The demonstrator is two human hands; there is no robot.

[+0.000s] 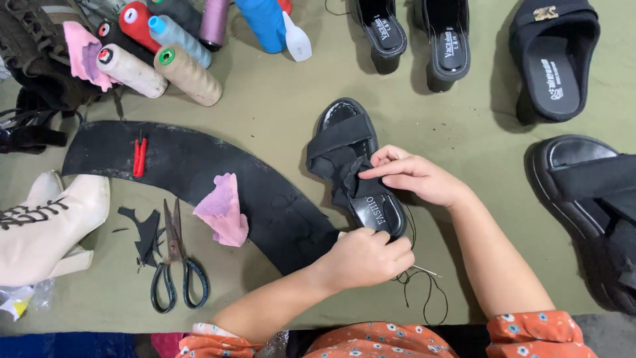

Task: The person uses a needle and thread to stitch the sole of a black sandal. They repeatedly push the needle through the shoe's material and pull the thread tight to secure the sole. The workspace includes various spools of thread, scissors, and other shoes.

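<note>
A black sandal (344, 136) with crossed fabric straps lies on the olive table (278, 113), toe pointing away. My right hand (414, 178) rests on its right side, fingertips pinching a black fabric bow (350, 178) against the strap. My left hand (364, 257) is closed in a fist at the sandal's heel. A thin needle (426, 270) sticks out of the fist to the right. Black thread (430, 292) trails from it in loops over the table's front edge.
A curved black rubber sheet (192, 166) carries a red clip (139, 158) and a pink cloth (224, 211). Scissors (175, 265) and black scraps lie below it. Thread spools (189, 74) sit far left, a cream boot (46, 222) left, and other black sandals (553, 56) far and right.
</note>
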